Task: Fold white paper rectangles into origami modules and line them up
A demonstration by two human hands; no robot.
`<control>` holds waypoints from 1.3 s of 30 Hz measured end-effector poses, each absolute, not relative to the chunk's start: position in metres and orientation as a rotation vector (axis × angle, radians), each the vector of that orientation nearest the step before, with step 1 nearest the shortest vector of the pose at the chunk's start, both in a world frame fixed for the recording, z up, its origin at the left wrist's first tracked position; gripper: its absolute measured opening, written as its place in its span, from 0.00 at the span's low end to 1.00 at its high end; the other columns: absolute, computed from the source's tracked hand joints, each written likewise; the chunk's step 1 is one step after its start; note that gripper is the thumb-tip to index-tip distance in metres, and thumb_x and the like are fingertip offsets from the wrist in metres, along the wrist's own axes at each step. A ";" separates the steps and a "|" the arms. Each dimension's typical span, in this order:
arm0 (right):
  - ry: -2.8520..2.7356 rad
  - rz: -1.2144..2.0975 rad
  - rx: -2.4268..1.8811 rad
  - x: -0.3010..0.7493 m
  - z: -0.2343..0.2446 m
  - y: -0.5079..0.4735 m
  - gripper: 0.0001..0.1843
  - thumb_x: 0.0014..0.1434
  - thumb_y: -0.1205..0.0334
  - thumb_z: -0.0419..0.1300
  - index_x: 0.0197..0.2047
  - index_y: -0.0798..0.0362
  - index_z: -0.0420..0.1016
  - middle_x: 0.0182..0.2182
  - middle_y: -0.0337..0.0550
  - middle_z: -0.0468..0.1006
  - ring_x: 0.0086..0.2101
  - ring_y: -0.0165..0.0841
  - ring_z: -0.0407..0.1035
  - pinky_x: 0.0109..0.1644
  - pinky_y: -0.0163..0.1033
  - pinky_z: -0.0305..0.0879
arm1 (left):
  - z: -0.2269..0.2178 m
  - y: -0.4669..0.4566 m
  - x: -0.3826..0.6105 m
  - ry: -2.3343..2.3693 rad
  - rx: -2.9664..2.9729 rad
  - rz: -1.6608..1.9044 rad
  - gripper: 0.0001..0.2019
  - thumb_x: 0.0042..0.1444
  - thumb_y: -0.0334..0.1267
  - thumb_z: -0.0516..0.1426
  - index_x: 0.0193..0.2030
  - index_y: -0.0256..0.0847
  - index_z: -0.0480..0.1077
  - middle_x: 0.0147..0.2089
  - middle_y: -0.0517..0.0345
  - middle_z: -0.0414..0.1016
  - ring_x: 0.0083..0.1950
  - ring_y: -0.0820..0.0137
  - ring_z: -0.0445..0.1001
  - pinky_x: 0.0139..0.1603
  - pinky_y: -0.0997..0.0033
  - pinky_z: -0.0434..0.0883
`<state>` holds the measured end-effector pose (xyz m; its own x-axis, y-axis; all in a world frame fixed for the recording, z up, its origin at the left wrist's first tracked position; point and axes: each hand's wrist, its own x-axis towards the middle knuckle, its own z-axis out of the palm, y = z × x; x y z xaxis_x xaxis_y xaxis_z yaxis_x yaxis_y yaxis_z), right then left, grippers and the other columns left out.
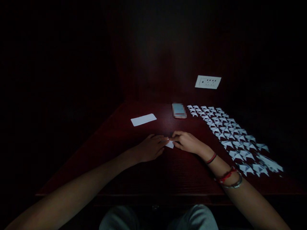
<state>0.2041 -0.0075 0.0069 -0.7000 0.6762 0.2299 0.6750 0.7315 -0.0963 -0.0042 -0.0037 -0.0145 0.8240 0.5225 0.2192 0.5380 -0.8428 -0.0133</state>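
Both my hands rest on a dark red wooden table (172, 172) and meet over a small white piece of paper (170, 144). My left hand (151, 147) has its fingers curled and pinches the paper's left end. My right hand (187, 142) is closed on the paper's right side, fingers pressed together. Most of the paper is hidden under the fingers. Red thread bands and a metal bangle sit on my right wrist.
A white paper strip (143, 119) lies at the back left. A small stack of papers (179, 110) sits at the back middle. Several folded white paper pieces (230, 134) lie in rows along the right side. A white wall socket (207, 82) is behind. The surroundings are dark.
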 end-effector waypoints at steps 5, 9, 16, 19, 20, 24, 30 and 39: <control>-2.713 -0.086 -1.160 0.202 0.011 -0.011 0.10 0.52 0.67 0.49 0.33 0.55 0.71 0.32 0.43 0.69 0.33 0.30 0.64 0.34 0.34 0.56 | -0.013 -0.007 -0.005 -0.865 -2.921 -0.324 0.18 0.57 0.36 0.43 0.55 0.43 0.52 0.56 0.58 0.55 0.55 0.67 0.54 0.52 0.63 0.49; -2.705 -0.056 -1.179 0.210 0.015 -0.015 0.09 0.50 0.69 0.51 0.31 0.54 0.72 0.30 0.42 0.69 0.32 0.30 0.64 0.33 0.34 0.56 | -0.013 -0.007 -0.004 -0.863 -2.917 -0.358 0.17 0.57 0.36 0.43 0.54 0.41 0.53 0.55 0.55 0.57 0.54 0.66 0.55 0.52 0.62 0.51; -2.398 0.190 -1.163 0.215 0.007 -0.004 0.09 0.53 0.66 0.50 0.35 0.55 0.71 0.30 0.42 0.69 0.33 0.28 0.63 0.38 0.34 0.58 | -0.008 0.001 -0.002 -0.847 -3.010 -0.464 0.13 0.59 0.38 0.43 0.48 0.43 0.60 0.47 0.56 0.61 0.47 0.68 0.60 0.49 0.65 0.56; -2.374 0.295 -1.159 0.210 -0.002 0.003 0.08 0.51 0.62 0.54 0.35 0.55 0.69 0.29 0.42 0.68 0.31 0.28 0.62 0.36 0.33 0.58 | -0.008 0.003 -0.001 -0.830 -3.024 -0.502 0.13 0.59 0.38 0.43 0.49 0.45 0.59 0.46 0.57 0.61 0.47 0.68 0.60 0.49 0.65 0.55; -2.371 0.327 -1.164 0.208 -0.004 0.005 0.07 0.50 0.63 0.55 0.33 0.56 0.69 0.29 0.41 0.67 0.31 0.28 0.62 0.36 0.33 0.58 | -0.008 0.004 0.000 -0.827 -3.030 -0.510 0.13 0.58 0.37 0.43 0.49 0.46 0.59 0.46 0.57 0.61 0.47 0.68 0.60 0.49 0.64 0.55; -2.318 0.396 -1.243 0.202 -0.012 0.008 0.02 0.48 0.67 0.57 0.27 0.56 0.67 0.27 0.40 0.65 0.30 0.28 0.61 0.36 0.33 0.58 | -0.013 0.009 0.003 -0.924 -3.024 -0.621 0.17 0.57 0.37 0.45 0.55 0.45 0.52 0.46 0.56 0.61 0.47 0.68 0.60 0.48 0.64 0.57; -2.156 0.324 -1.260 0.192 -0.005 0.003 0.03 0.48 0.71 0.56 0.25 0.56 0.65 0.26 0.39 0.64 0.30 0.27 0.60 0.35 0.33 0.56 | -0.015 0.019 0.007 -1.087 -2.931 -0.937 0.08 0.55 0.36 0.48 0.41 0.42 0.64 0.45 0.57 0.59 0.47 0.69 0.60 0.47 0.66 0.59; -2.147 0.201 -1.043 0.184 0.014 -0.013 0.04 0.53 0.68 0.51 0.31 0.53 0.66 0.30 0.39 0.63 0.33 0.27 0.59 0.38 0.33 0.55 | 0.001 0.008 0.009 -0.985 -2.815 -1.111 0.06 0.54 0.34 0.49 0.34 0.41 0.66 0.47 0.56 0.58 0.51 0.67 0.56 0.50 0.61 0.57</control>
